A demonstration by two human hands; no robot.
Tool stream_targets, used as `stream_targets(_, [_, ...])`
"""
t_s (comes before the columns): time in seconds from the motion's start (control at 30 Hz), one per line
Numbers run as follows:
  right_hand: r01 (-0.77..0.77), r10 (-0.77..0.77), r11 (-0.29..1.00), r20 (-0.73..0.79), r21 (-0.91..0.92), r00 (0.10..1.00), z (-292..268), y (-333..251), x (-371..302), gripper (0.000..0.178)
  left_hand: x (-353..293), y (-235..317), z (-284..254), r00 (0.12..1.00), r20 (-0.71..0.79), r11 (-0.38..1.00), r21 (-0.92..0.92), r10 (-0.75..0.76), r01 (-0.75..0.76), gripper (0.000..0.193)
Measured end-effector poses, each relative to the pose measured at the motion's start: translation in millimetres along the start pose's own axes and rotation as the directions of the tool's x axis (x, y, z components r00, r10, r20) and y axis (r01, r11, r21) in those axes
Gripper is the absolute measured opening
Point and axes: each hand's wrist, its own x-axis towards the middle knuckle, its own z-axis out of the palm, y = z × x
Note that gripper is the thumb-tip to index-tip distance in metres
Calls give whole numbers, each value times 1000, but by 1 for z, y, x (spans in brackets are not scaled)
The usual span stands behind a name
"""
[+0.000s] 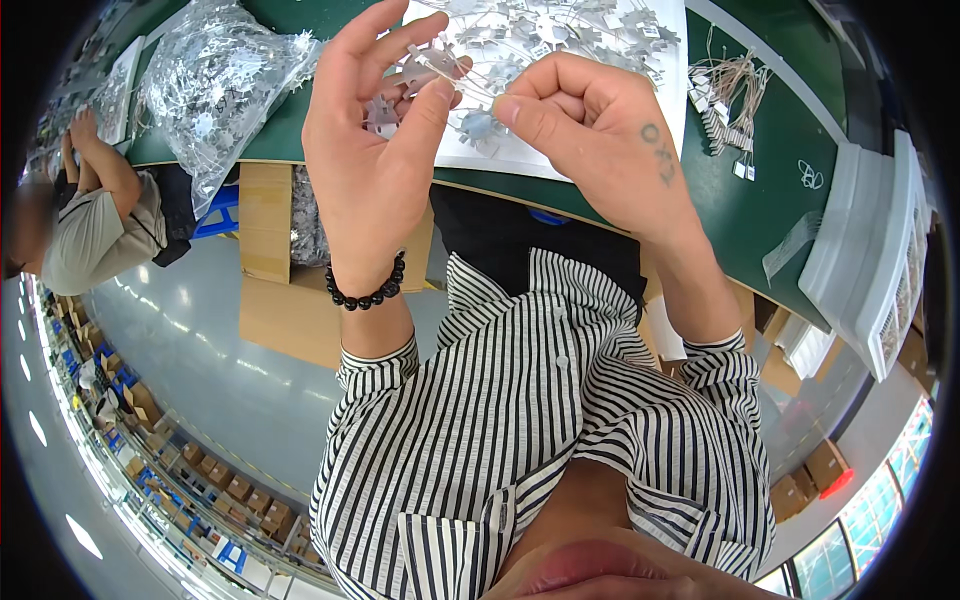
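On the surface (775,215), a sheet (510,161) lies between a bag (205,85) on its left and wires (735,95) on its right, with parts (620,35) spread over it; trays (862,235) stand farther right; a box (264,220) sits below the surface's near edge, a co-worker (100,230) farther left

You are showing dark, character-like marks (657,155) on the back of your right hand (605,135). At the far right, the bundled wires (738,88) are bearing small white tags (743,171); any lettering there is appearing too small to read.
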Motion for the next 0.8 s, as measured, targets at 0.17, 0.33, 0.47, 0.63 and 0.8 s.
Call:
stream_targets(0.17, [-70,69,996,35,51,997,-1,-5,1,15,-1,4,-1,997,8,978,195,72,-72,51])
stream_targets(0.33, [-85,83,984,21,156,996,3,-3,3,16,-2,-5,4,985,10,930,329,170,-164,53])
stream_targets(0.47, [-63,64,973,1,220,998,11,-1,4,14,-3,-1,7,983,20,931,317,183,-180,53])
stream_targets(0.63, [-47,45,959,16,279,999,17,2,6,14,-8,6,12,990,50,968,209,134,-142,51])
stream_targets(0.8, [-40,27,924,37,381,999,13,11,9,14,-6,16,9,991,67,982,144,114,-123,48])
